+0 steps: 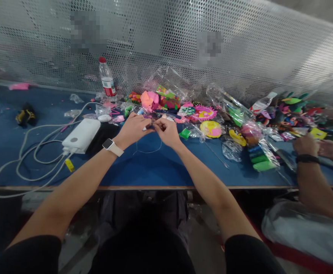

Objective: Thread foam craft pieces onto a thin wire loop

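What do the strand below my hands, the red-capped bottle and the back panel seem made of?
Strand: curving loosely, perhaps thread or fine wire; finish unclear. Bottle: probably glossy plastic, with clear walls. Panel: likely metal, grey sheen and punched holes.

We list: perforated metal partition [166, 38], twelve o'clock; glare [323, 64], two; blue tabletop [172, 167], nine to three; grey floor [200, 247], five.

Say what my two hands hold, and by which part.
The left hand and right hand seem to pinch a thin thread, curving below them; their fingers hide where it is held.
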A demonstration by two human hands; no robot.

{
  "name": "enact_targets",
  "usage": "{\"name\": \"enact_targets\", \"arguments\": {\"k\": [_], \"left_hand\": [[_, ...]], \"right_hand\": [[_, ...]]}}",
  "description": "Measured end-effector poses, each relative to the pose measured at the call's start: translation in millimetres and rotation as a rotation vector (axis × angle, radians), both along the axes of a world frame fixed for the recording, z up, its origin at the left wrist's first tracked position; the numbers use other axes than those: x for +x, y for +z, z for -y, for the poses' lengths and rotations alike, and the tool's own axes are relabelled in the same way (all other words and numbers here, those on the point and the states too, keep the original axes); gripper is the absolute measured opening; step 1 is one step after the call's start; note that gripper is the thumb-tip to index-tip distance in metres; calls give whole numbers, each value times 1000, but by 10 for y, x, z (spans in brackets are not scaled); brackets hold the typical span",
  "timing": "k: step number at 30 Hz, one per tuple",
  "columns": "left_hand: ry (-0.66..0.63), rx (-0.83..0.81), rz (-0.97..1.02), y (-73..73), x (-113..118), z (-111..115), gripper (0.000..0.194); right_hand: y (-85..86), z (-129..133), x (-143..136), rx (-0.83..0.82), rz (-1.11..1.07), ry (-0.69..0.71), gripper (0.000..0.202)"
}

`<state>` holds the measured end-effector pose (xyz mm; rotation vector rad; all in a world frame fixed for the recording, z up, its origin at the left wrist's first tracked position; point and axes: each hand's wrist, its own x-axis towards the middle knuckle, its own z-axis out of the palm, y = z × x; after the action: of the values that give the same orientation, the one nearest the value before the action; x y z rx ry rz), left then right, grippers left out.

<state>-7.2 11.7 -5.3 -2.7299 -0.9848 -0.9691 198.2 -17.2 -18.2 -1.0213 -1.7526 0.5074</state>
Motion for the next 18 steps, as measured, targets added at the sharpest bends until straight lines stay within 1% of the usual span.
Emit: {"name": "enact_targets", "arguments": {"k": [3,6,9,11,13,16,18], "left_hand": [[-11,-76,110,55,14,41,34],[-30,-234,277,79,50,65,43],[-55,-401,413,51,88,49,47],[-49,-447,430,20,101,33,50],[-5,-384,412,-1,105,36,45],[69,-142,336,2,106,80,24],[74,-6,243,19,107,113,20]], "right_hand": [[33,51,-17,-13,33,0,14],[56,93,-41,-6,35,-1,16],[59,119,-70,27,22,-11,18],[38,106,-85,11,9,-21,19],[-6,56,-90,-29,-28,-29,20],[-97,-62,-74,-96,-118,-35,22],[-146,-131,-53,-130,-172,-23,26]]}}
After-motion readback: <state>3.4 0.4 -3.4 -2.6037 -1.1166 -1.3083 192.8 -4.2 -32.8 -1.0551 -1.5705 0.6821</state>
